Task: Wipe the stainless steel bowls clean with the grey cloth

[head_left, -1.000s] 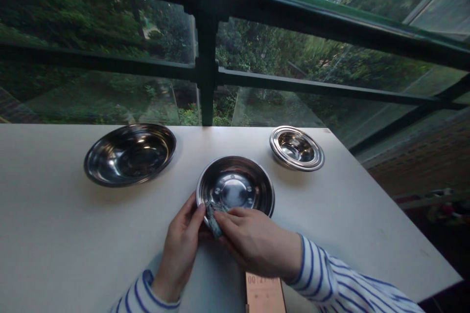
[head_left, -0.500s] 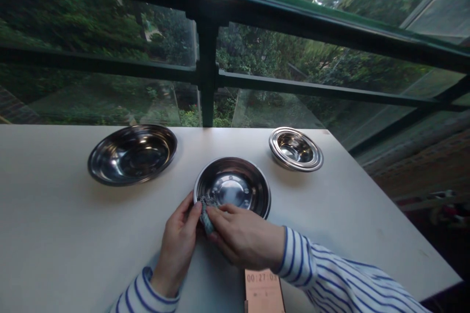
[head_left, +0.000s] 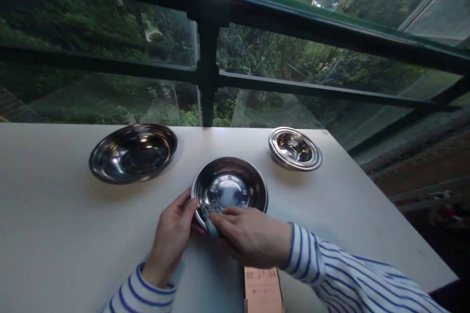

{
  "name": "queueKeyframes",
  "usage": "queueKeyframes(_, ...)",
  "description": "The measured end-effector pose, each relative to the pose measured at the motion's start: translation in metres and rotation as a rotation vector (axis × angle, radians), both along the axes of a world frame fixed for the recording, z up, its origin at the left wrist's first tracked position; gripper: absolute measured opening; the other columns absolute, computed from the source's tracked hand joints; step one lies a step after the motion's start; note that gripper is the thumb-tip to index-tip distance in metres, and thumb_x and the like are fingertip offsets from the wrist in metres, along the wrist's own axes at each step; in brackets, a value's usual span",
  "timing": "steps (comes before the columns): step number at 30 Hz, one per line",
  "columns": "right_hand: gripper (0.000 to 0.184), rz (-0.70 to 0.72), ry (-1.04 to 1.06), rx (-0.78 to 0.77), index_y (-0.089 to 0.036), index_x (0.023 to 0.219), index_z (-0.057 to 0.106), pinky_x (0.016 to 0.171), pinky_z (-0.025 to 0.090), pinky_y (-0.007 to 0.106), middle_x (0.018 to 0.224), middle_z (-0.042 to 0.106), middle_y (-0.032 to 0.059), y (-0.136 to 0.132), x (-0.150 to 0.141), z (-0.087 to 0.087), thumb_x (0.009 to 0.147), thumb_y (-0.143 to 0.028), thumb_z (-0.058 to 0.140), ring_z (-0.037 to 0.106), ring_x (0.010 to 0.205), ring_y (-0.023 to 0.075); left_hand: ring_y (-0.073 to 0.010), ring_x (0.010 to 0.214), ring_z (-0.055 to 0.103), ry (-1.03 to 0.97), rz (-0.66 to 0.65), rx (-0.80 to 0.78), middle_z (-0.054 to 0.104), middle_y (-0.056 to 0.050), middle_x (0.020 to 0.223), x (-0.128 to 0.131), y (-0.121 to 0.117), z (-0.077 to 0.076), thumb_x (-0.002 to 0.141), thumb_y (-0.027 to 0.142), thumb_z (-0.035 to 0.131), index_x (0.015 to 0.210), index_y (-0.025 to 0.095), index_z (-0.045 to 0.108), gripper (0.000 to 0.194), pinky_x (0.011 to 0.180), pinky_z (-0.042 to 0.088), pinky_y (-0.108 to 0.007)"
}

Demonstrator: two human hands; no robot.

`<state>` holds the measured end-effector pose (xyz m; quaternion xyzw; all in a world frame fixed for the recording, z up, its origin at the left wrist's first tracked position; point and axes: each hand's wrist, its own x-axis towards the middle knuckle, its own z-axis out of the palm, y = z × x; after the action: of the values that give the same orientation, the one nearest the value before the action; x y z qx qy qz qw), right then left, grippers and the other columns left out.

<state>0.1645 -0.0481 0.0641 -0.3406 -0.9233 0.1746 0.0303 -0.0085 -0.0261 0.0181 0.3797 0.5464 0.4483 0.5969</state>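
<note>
A shiny metal bowl [head_left: 231,173] is tilted up off the white table in front of me. My left hand [head_left: 174,230] grips its left rim, thumb on top and fingers underneath. In my right hand [head_left: 247,234] is a bunched grey-green cloth [head_left: 211,220], pressed over the bowl's near-left rim. The fingers of my right hand are closed round the cloth and hide part of it. The bowl's near edge is covered by the right hand.
A wide metal basin [head_left: 134,154] stands at the back left of the white table [head_left: 73,234]. Stacked smaller metal bowls [head_left: 295,149] are at the back right. A phone [head_left: 262,288] showing a timer lies near me. Behind the table runs a green window frame [head_left: 207,58].
My right hand and the cloth have shifted slightly right along the rim. The left hand and the bowl have moved a little to the left.
</note>
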Motion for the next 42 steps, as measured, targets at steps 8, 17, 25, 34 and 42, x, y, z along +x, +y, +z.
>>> queueKeyframes(8,0.028,0.032,-0.053,-0.027,-0.009,0.11,0.047,0.066,0.042,0.029,0.09,0.063,0.0107,0.0,0.005,0.005,0.087,-0.024,0.042,0.056,0.077,0.018,-0.0097,0.04,0.047,-0.009,-0.062,-0.019,0.061,0.002,0.055,0.001,0.006,0.008,0.071,0.034,0.061,0.116,0.013,0.058,0.05,0.035,0.041,-0.019)
queueKeyframes(17,0.023,0.002,-0.089,-0.005,-0.013,0.107,0.05,0.07,0.043,0.031,0.09,0.064,0.0088,-0.006,0.017,0.007,0.088,-0.024,0.041,0.057,0.078,0.0181,-0.0093,0.039,0.047,-0.005,-0.078,-0.025,0.059,0.002,0.054,-0.006,0.01,0.007,0.07,0.032,0.062,0.114,0.011,0.058,0.05,0.036,0.04,-0.02)
queueKeyframes(25,0.044,-0.118,0.025,0.111,-0.001,0.126,0.035,0.068,0.048,0.033,0.103,0.061,0.0171,0.001,-0.027,-0.019,0.086,-0.019,0.039,0.056,0.085,0.0227,-0.0097,0.048,0.047,-0.056,-0.004,-0.03,0.056,0.003,0.054,-0.001,0.009,0.002,0.07,0.041,0.063,0.091,0.011,0.066,0.036,0.044,0.039,-0.019)
queueKeyframes(34,0.04,-0.127,0.054,0.087,-0.005,0.124,0.037,0.07,0.047,0.033,0.102,0.062,0.0147,0.011,-0.028,-0.016,0.089,-0.025,0.037,0.057,0.085,0.0215,-0.0133,0.068,0.058,-0.188,0.031,-0.009,0.068,-0.003,0.084,-0.002,0.005,-0.004,0.071,0.037,0.063,0.105,0.016,0.063,0.039,0.063,0.045,-0.022)
queueKeyframes(42,0.025,0.003,-0.103,0.004,-0.013,0.107,0.05,0.068,0.042,0.03,0.089,0.064,0.008,0.005,0.008,0.006,0.089,-0.027,0.04,0.057,0.077,0.0179,-0.009,0.047,0.045,-0.068,-0.009,-0.033,0.053,0.004,0.056,-0.001,0.004,0.001,0.073,0.04,0.06,0.102,0.013,0.063,0.04,0.039,0.038,-0.018)
